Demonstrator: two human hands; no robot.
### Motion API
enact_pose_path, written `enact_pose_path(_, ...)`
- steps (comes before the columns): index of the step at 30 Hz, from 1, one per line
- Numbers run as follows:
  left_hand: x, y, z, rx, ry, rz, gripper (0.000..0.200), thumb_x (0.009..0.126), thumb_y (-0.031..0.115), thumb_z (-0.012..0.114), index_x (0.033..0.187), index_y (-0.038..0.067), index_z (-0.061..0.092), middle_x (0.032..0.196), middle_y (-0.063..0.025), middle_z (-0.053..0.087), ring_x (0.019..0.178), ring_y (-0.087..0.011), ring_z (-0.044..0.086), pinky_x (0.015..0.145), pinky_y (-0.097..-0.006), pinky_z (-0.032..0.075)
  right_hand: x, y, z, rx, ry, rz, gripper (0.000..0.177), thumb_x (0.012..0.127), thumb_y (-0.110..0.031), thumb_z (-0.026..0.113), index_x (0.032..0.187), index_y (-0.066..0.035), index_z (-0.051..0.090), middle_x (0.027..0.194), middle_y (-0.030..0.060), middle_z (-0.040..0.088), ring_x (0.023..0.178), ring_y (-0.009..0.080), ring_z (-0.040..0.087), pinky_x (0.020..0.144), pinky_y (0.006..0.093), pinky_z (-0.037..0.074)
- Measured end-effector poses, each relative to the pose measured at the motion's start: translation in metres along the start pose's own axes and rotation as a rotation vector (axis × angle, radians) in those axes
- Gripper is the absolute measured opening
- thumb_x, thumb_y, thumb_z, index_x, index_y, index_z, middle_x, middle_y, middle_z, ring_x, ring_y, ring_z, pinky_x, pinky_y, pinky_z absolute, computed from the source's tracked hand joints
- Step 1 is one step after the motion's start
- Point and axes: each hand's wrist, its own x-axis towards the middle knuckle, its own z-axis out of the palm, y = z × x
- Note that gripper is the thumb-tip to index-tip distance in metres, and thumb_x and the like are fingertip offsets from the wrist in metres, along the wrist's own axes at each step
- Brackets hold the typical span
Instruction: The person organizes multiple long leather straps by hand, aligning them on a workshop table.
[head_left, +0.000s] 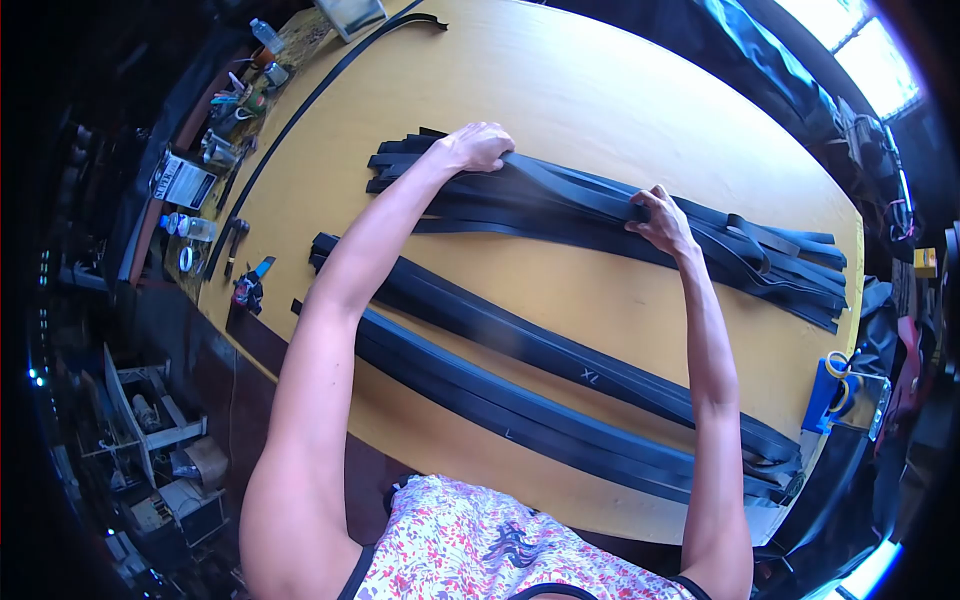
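- Black rubber strips (560, 200) lie in a loose pile across the far half of the wooden worktop (600, 90).
- Of the 2 hands, the left hand (478, 148) is curled down over the pile's left end, fingers closed on the top strip.
- Right hand (660, 222) pinches the same strip near the pile's middle, fingers closed.
- 2 longer black bands (520, 345) lie side by side nearer the person, apart from the pile.
- Blue holder (822, 395) at the worktop's right edge holds yellow-handled scissors (838, 368).
- Clear bottle (266, 36) stands at the far left among small tools; its contents cannot be made out.
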Motion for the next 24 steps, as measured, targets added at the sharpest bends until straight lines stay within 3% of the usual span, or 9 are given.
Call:
enact_pose_path(8,0.002,-0.002,0.009,-0.034,-0.077,-0.018,0.033,0.076,0.011,0.068,0.106,0.002,0.061,0.105,-0.0197,0.066,0.104,-0.0377,0.062,0.09,-0.0444,0.05,0.002,0.007,0.001,0.04,0.054,-0.037,0.047,0.073,-0.023,0.082,0.114,-0.009,0.063,0.112,0.012,0.059,0.103,0.0321,0.061,0.091,0.0407,0.05)
enact_pose_path(13,0.004,0.004,0.003,-0.041,-0.159,-0.053,0.039,0.078,0.018,0.066,0.113,0.003,0.058,0.109,-0.0201,0.064,0.108,-0.0368,0.059,0.094,-0.0462,0.047,0.002,-0.007,-0.003,-0.153,0.076,-0.09,0.046,0.076,-0.022,0.08,0.116,-0.011,0.062,0.116,0.011,0.059,0.115,0.0312,0.053,0.099,0.0407,0.043)
enact_pose_path(16,0.008,0.001,0.003,-0.009,-0.203,-0.048,0.041,0.078,0.022,0.065,0.115,0.004,0.059,0.108,-0.0192,0.064,0.109,-0.0347,0.058,0.095,-0.0472,0.045,0.013,-0.032,0.009,-0.117,0.08,-0.143,0.057,0.077,-0.027,0.079,0.128,-0.013,0.058,0.125,0.0118,0.057,0.123,0.0318,0.048,0.106,0.0442,0.036)
enact_pose_path(20,0.009,-0.002,0.001,0.026,-0.205,-0.04,0.044,0.076,0.024,0.067,0.115,0.005,0.06,0.106,-0.0198,0.065,0.11,-0.0337,0.056,0.095,-0.0466,0.044,0.044,-0.089,0.036,0.007,0.142,-0.284,0.064,0.079,-0.028,0.078,0.135,-0.012,0.052,0.128,0.0142,0.056,0.124,0.0336,0.048,0.106,0.0444,0.036)
enact_pose_path(24,0.011,0.0,-0.002,0.037,-0.182,-0.042,0.044,0.075,0.027,0.069,0.112,0.005,0.061,0.103,-0.0216,0.065,0.108,-0.0355,0.057,0.093,-0.0465,0.045,0.083,-0.137,0.064,0.185,0.135,-0.31,0.054,0.078,-0.029,0.078,0.123,-0.01,0.055,0.116,0.0164,0.06,0.116,0.0344,0.054,0.099,0.0434,0.039)
